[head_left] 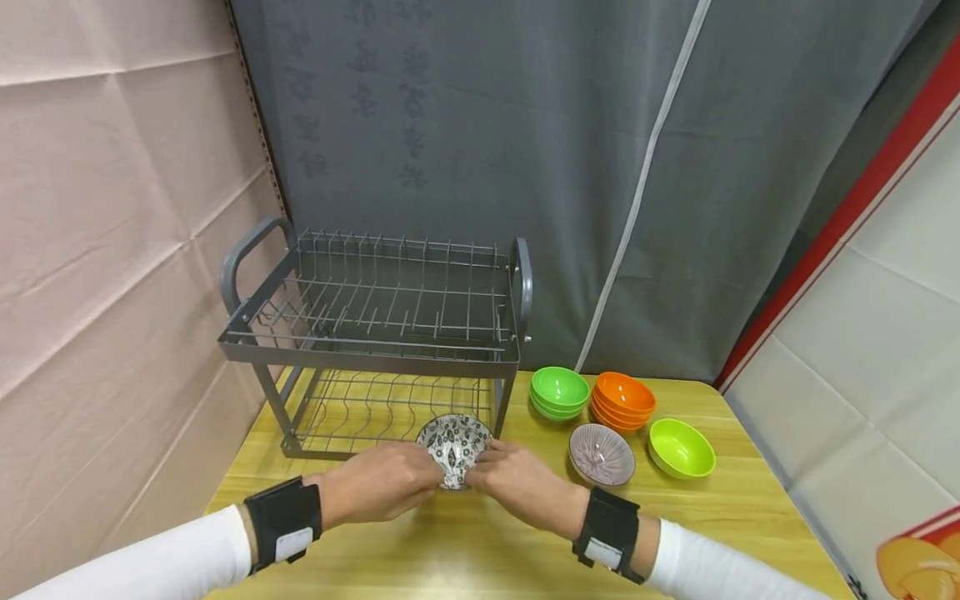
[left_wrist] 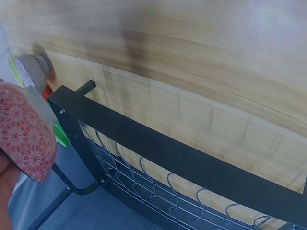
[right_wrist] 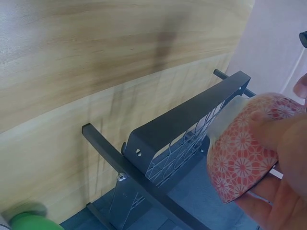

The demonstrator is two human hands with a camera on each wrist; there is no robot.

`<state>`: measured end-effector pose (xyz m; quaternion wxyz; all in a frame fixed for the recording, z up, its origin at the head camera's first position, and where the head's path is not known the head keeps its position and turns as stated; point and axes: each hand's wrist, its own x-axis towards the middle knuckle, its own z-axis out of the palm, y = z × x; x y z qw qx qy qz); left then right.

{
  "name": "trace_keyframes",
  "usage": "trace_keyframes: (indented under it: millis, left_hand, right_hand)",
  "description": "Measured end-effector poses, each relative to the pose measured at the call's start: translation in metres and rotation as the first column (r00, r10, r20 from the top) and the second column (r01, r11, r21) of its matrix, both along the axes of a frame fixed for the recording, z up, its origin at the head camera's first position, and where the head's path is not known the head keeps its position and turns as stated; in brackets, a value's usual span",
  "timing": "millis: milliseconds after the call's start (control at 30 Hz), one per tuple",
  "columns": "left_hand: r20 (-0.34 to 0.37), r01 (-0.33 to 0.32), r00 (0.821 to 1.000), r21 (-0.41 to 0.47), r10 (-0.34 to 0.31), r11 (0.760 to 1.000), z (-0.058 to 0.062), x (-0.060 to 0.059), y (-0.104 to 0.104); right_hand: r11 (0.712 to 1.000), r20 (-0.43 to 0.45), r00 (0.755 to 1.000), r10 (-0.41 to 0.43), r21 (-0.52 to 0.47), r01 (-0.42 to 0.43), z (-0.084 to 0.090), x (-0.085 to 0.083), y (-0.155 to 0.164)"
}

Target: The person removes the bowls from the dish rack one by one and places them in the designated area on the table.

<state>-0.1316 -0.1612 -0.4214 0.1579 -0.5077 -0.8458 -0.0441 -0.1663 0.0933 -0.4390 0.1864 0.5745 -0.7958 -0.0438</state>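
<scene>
A patterned bowl (head_left: 454, 440) is held between both hands in front of the dish rack's lower right corner. Its inside is white with dark flowers; its outside shows red with pale flower shapes in the right wrist view, where the same bowl (right_wrist: 240, 158) is seen from the side. My left hand (head_left: 397, 477) grips the left side of the rim, and only a small part of that hand (left_wrist: 5, 191) appears in the left wrist view. On the opposite side my right hand (head_left: 517, 482) holds the bowl, thumb along the outer wall and fingers at the rim.
The dark two-tier dish rack (head_left: 375, 362) stands at the back left of the wooden table (head_left: 525, 550). To its right are stacked green bowls (head_left: 560, 390), stacked orange bowls (head_left: 626, 396), a purple-grey striped bowl (head_left: 602, 454) and a lime bowl (head_left: 681, 448). A grey curtain (head_left: 487, 125) hangs behind.
</scene>
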Motion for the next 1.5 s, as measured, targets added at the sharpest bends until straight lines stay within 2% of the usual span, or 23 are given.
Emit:
trace_keyframes:
  millis: [200, 300, 567, 1067, 1333, 1500]
  left_hand:
    - [0.025, -0.07, 0.997, -0.108, 0.073, 0.992, 0.004, 0.006, 0.004]
    - [0.042, -0.085, 0.995, -0.13, 0.091, 0.988, 0.006, 0.009, 0.007]
    - [-0.001, -0.069, 0.998, -0.144, 0.07, 0.987, 0.003, 0.013, 0.01]
    - [0.019, -0.065, 0.997, -0.182, 0.069, 0.981, -0.002, 0.015, 0.013]
    - [0.013, -0.053, 0.998, -0.184, 0.056, 0.982, -0.002, 0.015, 0.013]
    - [-0.014, -0.065, 0.998, -0.164, 0.064, 0.984, -0.006, 0.013, 0.014]
  right_hand:
    - [1.0, -0.007, 1.0, 0.006, 0.026, -0.005, -0.001, 0.004, 0.003]
    - [1.0, -0.023, 1.0, 0.017, 0.023, -0.017, -0.002, 0.005, 0.005]
    - [0.999, -0.008, 1.0, 0.02, 0.028, -0.02, 0.0, 0.01, 0.014]
    - [0.998, -0.009, 1.0, -0.012, 0.065, 0.012, 0.0, 0.012, 0.028]
    - [1.0, 0.005, 1.0, -0.019, 0.009, 0.019, -0.004, 0.015, 0.042]
    - [0.999, 0.023, 0.999, -0.027, -0.028, 0.028, -0.006, 0.016, 0.05]
